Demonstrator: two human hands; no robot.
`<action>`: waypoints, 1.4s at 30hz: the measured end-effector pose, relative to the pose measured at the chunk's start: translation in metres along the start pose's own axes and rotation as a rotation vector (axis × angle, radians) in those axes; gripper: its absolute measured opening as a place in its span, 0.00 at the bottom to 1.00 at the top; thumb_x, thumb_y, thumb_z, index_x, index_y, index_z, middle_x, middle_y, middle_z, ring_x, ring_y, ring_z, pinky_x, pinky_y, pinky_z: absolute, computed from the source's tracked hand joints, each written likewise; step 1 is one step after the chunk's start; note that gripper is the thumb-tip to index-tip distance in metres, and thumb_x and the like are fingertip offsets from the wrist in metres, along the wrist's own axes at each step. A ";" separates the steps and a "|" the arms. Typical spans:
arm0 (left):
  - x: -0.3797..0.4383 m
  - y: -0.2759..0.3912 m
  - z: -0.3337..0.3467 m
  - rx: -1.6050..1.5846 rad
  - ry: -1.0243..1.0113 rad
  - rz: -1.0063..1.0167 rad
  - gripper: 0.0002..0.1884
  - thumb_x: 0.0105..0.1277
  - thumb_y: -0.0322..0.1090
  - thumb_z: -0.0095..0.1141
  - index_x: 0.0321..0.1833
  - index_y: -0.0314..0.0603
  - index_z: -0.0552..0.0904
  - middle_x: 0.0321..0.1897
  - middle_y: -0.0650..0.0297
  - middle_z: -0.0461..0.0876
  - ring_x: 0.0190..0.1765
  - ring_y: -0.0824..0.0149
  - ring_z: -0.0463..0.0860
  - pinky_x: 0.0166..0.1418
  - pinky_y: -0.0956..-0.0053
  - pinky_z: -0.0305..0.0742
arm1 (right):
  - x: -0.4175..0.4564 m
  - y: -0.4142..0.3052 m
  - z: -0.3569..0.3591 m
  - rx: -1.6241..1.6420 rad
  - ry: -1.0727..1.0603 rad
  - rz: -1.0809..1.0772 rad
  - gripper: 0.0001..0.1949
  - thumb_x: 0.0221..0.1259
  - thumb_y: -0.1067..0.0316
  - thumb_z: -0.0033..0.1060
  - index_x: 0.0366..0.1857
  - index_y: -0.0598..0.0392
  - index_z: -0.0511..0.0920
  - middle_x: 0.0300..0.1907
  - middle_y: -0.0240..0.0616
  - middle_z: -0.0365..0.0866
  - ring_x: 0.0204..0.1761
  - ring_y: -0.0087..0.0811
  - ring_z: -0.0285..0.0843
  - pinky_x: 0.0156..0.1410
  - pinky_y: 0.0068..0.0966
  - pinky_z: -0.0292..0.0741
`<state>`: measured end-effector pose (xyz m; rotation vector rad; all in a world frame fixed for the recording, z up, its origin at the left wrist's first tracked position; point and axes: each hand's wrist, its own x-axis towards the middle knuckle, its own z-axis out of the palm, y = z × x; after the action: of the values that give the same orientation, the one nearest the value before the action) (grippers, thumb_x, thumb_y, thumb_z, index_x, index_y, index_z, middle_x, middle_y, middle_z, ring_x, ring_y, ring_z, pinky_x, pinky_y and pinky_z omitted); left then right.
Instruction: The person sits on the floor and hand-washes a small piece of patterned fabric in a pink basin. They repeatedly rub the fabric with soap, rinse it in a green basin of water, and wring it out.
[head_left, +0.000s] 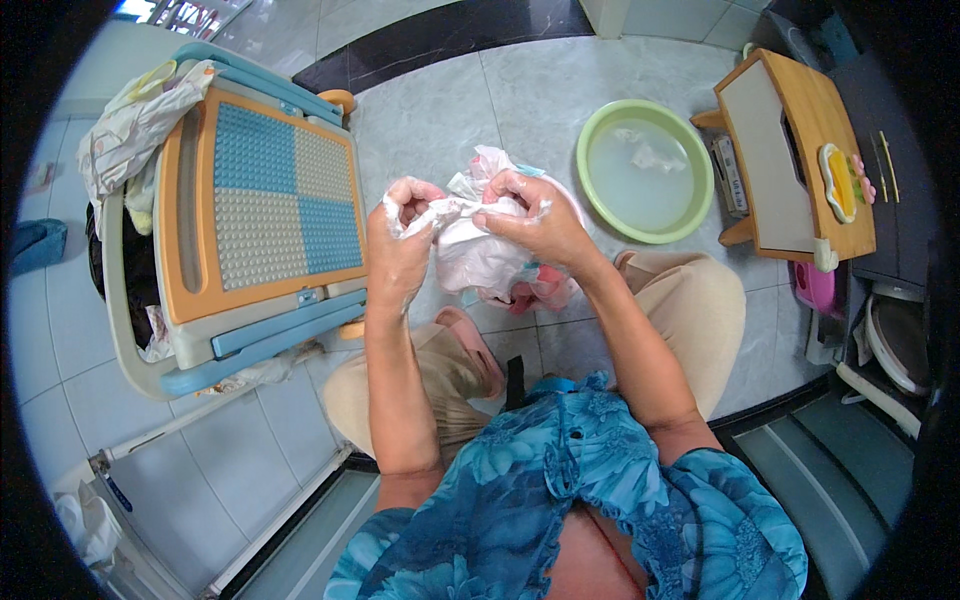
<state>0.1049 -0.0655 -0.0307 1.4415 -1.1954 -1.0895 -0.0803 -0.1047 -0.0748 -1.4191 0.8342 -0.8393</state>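
Between my two hands a strip of soft white material (459, 211) is stretched; I cannot tell whether it is dough or wet cloth. My left hand (401, 217) pinches its left end, and my right hand (529, 214) grips the other end with thumb and bent fingers. White smears cover parts of both hands. Right below them is a crumpled whitish plastic bag (480, 262), with pink and red plastic (547, 289) showing beside it. What lies inside the bag is hidden. A light green basin (703, 199) of cloudy water stands to the right, with white lumps (656, 157) in it.
On the left stands a folding piece of furniture with a blue and beige studded panel (262, 187), hung with cloth (135, 127). A small wooden cabinet (817, 135) is at the right, near dark cupboards (900, 187). Grey tiles (420, 97) form the floor.
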 end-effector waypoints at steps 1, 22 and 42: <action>0.001 -0.006 0.000 0.068 0.023 0.120 0.06 0.60 0.24 0.60 0.38 0.37 0.77 0.31 0.67 0.79 0.34 0.77 0.76 0.38 0.82 0.72 | -0.001 -0.004 0.000 -0.127 0.004 -0.002 0.11 0.55 0.62 0.68 0.35 0.57 0.79 0.35 0.28 0.78 0.39 0.20 0.73 0.44 0.23 0.71; -0.010 -0.024 0.072 0.419 0.189 0.191 0.11 0.58 0.33 0.64 0.27 0.32 0.80 0.18 0.52 0.77 0.22 0.59 0.76 0.29 0.68 0.70 | 0.002 0.039 0.016 0.988 0.268 0.568 0.19 0.72 0.55 0.47 0.59 0.56 0.72 0.52 0.36 0.78 0.50 0.27 0.78 0.52 0.26 0.77; -0.005 -0.044 0.108 0.525 0.143 0.373 0.10 0.56 0.33 0.60 0.23 0.33 0.79 0.18 0.47 0.77 0.22 0.49 0.76 0.28 0.60 0.69 | -0.018 0.070 0.013 1.179 0.179 0.436 0.13 0.69 0.59 0.50 0.47 0.54 0.78 0.41 0.37 0.81 0.43 0.28 0.79 0.48 0.27 0.77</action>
<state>0.0057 -0.0693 -0.0915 1.5601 -1.6408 -0.4226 -0.0778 -0.0835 -0.1454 -0.1215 0.5567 -0.8771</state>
